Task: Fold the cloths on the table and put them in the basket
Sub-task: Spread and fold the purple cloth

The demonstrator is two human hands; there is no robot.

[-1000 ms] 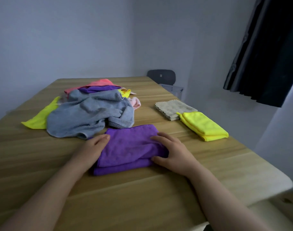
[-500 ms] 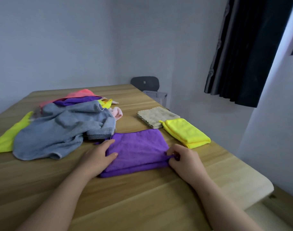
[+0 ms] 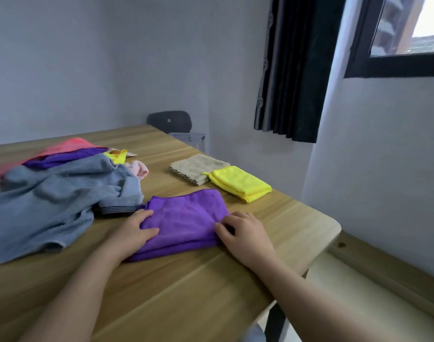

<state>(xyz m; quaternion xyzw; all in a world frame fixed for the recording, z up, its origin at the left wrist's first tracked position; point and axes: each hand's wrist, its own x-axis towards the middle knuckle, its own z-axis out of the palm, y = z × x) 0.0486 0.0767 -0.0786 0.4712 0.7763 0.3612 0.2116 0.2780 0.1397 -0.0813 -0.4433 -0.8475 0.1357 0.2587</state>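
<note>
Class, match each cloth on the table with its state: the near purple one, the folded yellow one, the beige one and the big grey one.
Cloths:
1 near purple cloth
2 folded yellow cloth
3 beige cloth
4 grey cloth

States:
A crumpled, unfolded
B folded, just beyond the yellow one
C touched by left hand and right hand
D folded, nearest the right edge of the table

Pairs: 1-C; 2-D; 3-B; 4-A
</note>
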